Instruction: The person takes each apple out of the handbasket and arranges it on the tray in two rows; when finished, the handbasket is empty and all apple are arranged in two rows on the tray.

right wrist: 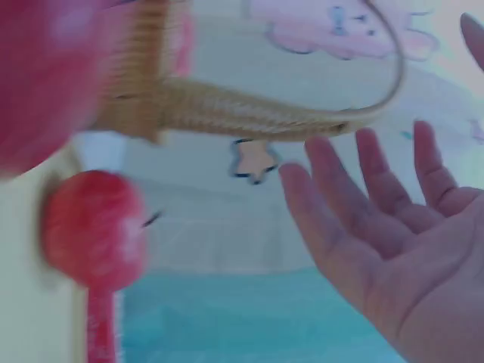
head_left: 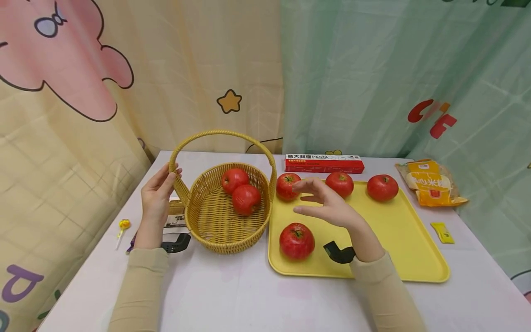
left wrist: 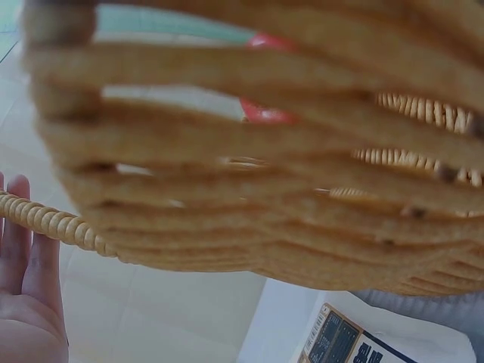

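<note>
My left hand (head_left: 156,192) pinches the left side of the handle of a yellow wicker basket (head_left: 217,230). In the left wrist view, the left fingers (left wrist: 17,257) lie behind the handle, and the basket's woven wall fills most of the picture. Inside the basket, towards its right side, sit two red apples (head_left: 246,200). My right hand (head_left: 329,205) hovers over the yellow tray (head_left: 398,240), its fingers spread and holding nothing. Near the tray's front left lies one apple (head_left: 297,241); along its back edge are three more, including the right one (head_left: 382,188).
A red pasta box (head_left: 324,163) lies behind the tray. To its right are an orange-and-clear food bag (head_left: 433,183) and a small yellow packet (head_left: 442,233). Left of the basket lie a lollipop (head_left: 123,226) and a white package (head_left: 176,221). Printed curtains hang behind the table.
</note>
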`<state>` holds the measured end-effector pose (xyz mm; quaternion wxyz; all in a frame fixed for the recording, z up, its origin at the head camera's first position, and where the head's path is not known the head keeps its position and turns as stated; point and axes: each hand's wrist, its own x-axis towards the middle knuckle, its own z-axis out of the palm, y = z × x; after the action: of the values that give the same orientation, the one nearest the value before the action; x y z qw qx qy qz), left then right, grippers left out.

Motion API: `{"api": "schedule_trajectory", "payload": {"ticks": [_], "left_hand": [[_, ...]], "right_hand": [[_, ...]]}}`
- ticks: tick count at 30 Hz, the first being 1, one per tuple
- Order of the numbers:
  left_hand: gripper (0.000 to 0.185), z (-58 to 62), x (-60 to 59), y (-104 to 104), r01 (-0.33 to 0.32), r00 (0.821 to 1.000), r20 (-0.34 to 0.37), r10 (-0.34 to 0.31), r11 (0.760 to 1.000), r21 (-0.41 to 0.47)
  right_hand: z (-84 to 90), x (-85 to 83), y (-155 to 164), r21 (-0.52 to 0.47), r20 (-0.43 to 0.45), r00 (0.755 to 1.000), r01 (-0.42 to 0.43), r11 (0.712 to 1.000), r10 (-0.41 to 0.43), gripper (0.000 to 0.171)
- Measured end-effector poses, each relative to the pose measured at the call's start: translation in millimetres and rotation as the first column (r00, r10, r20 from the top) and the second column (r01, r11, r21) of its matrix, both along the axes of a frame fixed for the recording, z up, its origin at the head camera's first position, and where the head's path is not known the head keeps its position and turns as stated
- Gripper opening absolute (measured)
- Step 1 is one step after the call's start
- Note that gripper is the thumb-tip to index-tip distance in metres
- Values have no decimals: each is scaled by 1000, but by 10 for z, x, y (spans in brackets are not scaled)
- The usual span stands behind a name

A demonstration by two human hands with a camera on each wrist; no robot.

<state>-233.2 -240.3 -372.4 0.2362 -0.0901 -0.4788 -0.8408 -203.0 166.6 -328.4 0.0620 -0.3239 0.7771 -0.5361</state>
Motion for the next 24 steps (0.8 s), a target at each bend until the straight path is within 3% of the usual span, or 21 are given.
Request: {"api": "schedule_trajectory", "payload": {"ticks": [6,11,16,21,24], "left_hand": [[32,-8,-11,1,-2,1000,20,2,1000,10],[33,-3,-22,14,2,1000,21,-2,1000,-7],[33,2,-25,12,3,1000,28,-3,1000,4],[33,8,-19,-6,10,1000,25,-11,1000,21],[33,12,-19,-15,10,1000,23,-10,1000,18]], "right_hand": [[302,97,-276,-127,-47,996,68,990,-74,45],[392,146,-544,-313,-2,997,76,947,-81,48],[359,144,-817,-469,15,997,78,880,-80,45],[239,92,-1051,-587,-25,995,63,807,-96,45],[157,53,-1148,-603,-26,992,84,793,-126,44]]}}
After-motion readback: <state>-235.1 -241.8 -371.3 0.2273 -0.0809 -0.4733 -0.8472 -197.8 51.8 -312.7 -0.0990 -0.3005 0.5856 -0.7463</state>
